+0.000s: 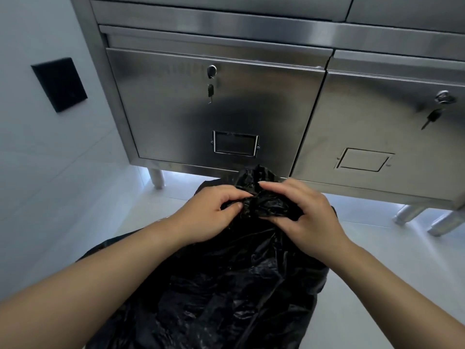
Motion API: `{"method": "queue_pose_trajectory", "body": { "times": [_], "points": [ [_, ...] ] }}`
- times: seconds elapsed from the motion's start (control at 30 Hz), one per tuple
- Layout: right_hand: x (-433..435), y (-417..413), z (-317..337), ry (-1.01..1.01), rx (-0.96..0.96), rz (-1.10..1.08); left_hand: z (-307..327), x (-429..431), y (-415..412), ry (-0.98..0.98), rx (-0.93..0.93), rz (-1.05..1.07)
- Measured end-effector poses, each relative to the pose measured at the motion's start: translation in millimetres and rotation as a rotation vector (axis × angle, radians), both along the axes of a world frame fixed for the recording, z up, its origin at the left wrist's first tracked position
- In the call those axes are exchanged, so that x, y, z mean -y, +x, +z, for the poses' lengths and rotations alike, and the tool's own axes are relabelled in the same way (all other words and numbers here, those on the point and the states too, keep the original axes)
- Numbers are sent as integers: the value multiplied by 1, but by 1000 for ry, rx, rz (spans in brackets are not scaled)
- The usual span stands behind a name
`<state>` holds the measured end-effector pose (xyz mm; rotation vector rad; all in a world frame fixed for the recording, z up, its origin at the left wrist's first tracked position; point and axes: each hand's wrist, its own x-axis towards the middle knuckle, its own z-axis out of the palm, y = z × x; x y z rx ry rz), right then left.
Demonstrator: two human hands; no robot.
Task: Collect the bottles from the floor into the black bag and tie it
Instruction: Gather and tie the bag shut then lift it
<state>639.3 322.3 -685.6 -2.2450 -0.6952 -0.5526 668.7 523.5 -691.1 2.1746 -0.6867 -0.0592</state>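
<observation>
Far left, black wall plate [59,84] sitting on the pale wall. L hand [210,213] is pinching the gathered neck of the black bag [236,280], fingers closed on the plastic. Bag's standing on the white floor [392,260] right in front of the steel cabinet [216,109]. R hand [305,214] is clamping the same bunched top from the other side. Bottles aren't visible.

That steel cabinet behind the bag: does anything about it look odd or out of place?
Nothing damaged. Keys hang in both locks, left door and right door. Only the left door's label holder has a raised frame.
</observation>
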Motion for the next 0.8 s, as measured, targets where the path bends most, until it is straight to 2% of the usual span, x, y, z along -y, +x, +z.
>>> {"method": "queue_pose_trajectory", "body": {
  "times": [0.1,0.2,0.37,0.47,0.6,0.7,0.8],
  "points": [
    [-2,1,-1,-52,31,26,-1,-2,1,41,18,-13],
    [1,3,-5,-52,-48,-7,-1,-5,-1,57,37,-22],
    [3,5,-11,-2,-125,-10,-2,-4,-6,-21,1,-7],
    [0,5,-12,11,-111,5,-3,-3,-8,-40,44,48],
    [-3,3,-11,111,-131,-17,-2,-2,-8,-140,88,64],
    [-3,3,-10,182,-184,-26,0,-2,-7,-149,198,65],
    [-5,3,-14,232,-257,-14,-1,-1,-5,-144,192,99]
  ]
}}
